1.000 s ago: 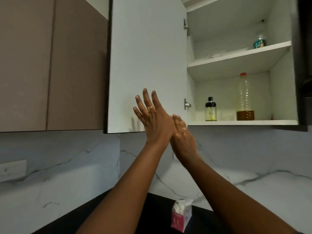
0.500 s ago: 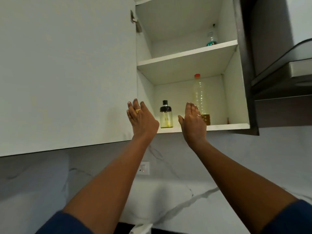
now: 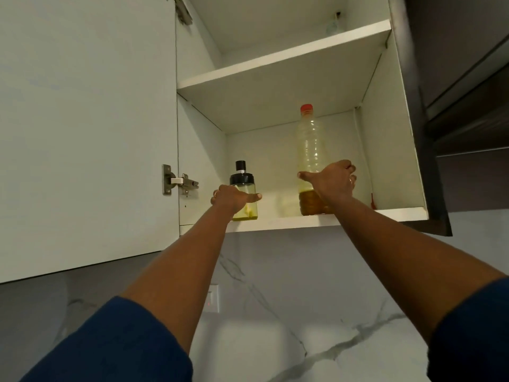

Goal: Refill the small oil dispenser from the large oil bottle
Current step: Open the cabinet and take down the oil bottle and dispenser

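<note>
The small oil dispenser (image 3: 244, 186), clear glass with a black pump top and a little yellow oil, stands on the lower shelf (image 3: 278, 221) of the open wall cabinet. My left hand (image 3: 232, 199) grips its body, thumb across the front. To the right stands the large oil bottle (image 3: 310, 144), tall clear plastic with a red cap and dark amber oil at the bottom. My right hand (image 3: 332, 180) wraps round its lower middle, thumb on the left side, fingers behind it.
The cabinet door (image 3: 88, 128) hangs open on the left, hinge (image 3: 179, 181) showing. An upper shelf (image 3: 283, 57) carries a small item at the back. A dark hood (image 3: 468, 111) juts out on the right. Marble backsplash with a wall socket (image 3: 213, 298) lies below.
Both hands rose from below the shelf edge into the cabinet; the left took hold of the dispenser and the right took hold of the large bottle. The view tilted up and closer.
</note>
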